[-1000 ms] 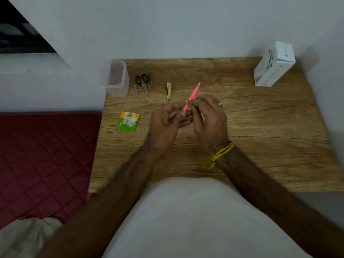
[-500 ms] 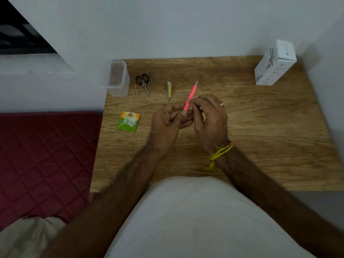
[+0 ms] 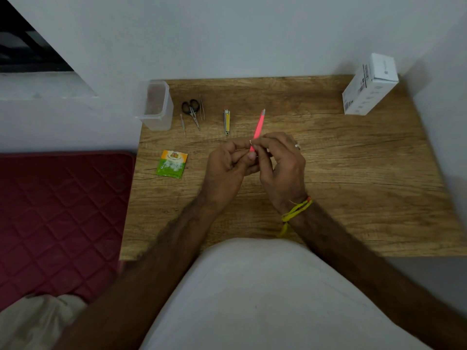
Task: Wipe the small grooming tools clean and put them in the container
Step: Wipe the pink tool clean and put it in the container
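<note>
Both hands meet over the middle of the wooden table [image 3: 353, 173]. My left hand [image 3: 225, 168] pinches the lower end of pink tweezers [image 3: 258, 128], which point up and away. My right hand [image 3: 283, 168] grips the tweezers just above, fingers closed around the shaft; any wipe between them is hidden. A clear plastic container [image 3: 156, 107] stands empty at the table's far left corner. Beside it lie a thin metal pick [image 3: 183, 125], small black-handled scissors [image 3: 192, 111], slim metal tweezers [image 3: 201, 107] and a yellow nail clipper [image 3: 227, 121].
A green and orange sachet [image 3: 172, 164] lies left of my hands. A white cardboard box [image 3: 369, 84] stands at the far right corner against the wall. A dark red quilted mat [image 3: 58, 218] lies left of the table.
The pink tweezers tilted more upright and my right fingers slid slightly along the shaft. Both hands stay in the same place.
</note>
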`<move>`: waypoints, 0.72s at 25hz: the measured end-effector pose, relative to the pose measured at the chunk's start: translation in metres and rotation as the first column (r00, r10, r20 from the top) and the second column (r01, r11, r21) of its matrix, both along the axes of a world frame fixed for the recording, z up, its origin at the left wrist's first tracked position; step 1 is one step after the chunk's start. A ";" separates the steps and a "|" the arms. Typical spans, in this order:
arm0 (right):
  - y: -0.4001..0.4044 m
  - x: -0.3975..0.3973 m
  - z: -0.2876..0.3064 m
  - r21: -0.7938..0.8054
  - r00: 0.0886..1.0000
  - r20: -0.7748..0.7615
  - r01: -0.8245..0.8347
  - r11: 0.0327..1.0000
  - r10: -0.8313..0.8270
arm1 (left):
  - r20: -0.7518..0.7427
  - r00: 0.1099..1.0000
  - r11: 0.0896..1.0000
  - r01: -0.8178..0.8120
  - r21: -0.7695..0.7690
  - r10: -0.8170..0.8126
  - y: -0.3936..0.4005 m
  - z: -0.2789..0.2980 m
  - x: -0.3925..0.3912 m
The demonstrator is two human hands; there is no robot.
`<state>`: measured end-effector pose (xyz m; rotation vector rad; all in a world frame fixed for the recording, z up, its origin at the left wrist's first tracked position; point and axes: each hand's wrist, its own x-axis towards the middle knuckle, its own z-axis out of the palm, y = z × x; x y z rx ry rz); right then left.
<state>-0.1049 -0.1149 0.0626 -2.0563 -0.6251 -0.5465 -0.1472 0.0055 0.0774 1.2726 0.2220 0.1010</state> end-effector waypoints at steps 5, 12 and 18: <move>-0.003 0.003 -0.001 -0.006 0.999 0.011 -0.034 0.999 0.034 | -0.027 0.999 1.000 0.031 -0.007 -0.031 0.003 0.005 -0.002; -0.006 0.011 -0.002 -0.048 0.985 -0.012 -0.174 0.984 0.174 | -0.293 0.951 0.993 0.083 -0.080 -0.103 0.020 0.026 0.014; -0.015 0.015 0.000 -0.036 0.977 -0.044 -0.210 0.977 0.208 | -0.238 0.956 0.985 0.170 -0.019 -0.170 0.019 0.024 0.020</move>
